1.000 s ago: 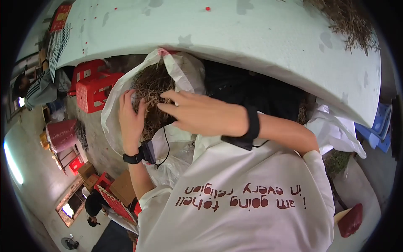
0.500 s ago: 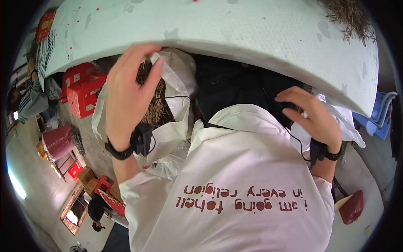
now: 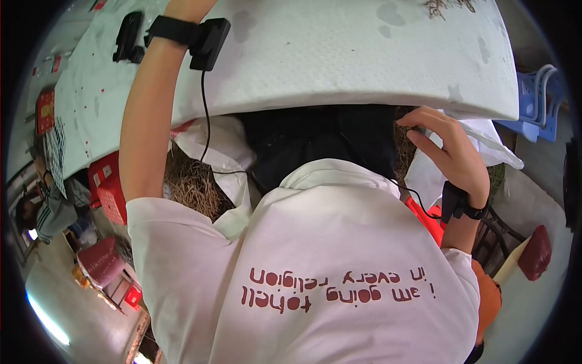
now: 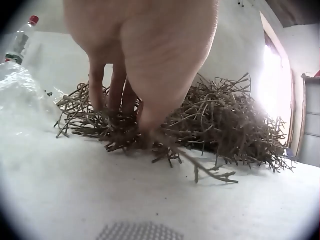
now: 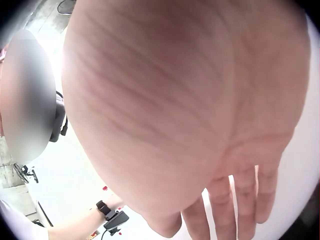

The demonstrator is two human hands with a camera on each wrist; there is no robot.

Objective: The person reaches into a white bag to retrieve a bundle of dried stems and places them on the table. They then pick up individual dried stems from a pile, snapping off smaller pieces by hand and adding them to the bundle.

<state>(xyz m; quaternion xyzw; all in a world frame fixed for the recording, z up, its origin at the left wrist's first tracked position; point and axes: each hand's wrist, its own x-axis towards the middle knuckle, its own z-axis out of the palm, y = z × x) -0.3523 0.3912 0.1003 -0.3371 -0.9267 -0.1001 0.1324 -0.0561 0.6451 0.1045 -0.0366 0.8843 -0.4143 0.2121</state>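
Note:
In the left wrist view my left hand (image 4: 150,55) reaches down into a pile of thin dried brown twigs (image 4: 230,120) on the white-covered table (image 4: 100,185). Its thumb and fingers close round some twigs, with the fingertips hidden among them. One forked twig sticks out beside the thumb. Only the wrist end of this hand shows at the top of the head view. My right hand (image 3: 451,142) hovers by the table's near edge, over a white bag (image 3: 424,176), holding nothing. Its fingers extend loosely in the right wrist view.
Below the table edge at left, a white sack (image 3: 230,145) holds more dried twigs (image 3: 194,188). A black device (image 3: 128,36) lies on the table. Red stools (image 3: 112,197) stand at left, a blue chair (image 3: 542,103) at right. A bottle (image 4: 19,42) and clear plastic (image 4: 22,95) sit beside the pile.
My left hand has gone from the sack up and forward over the table to the twig pile. My right hand first drew back from the sack to the right, then stayed there.

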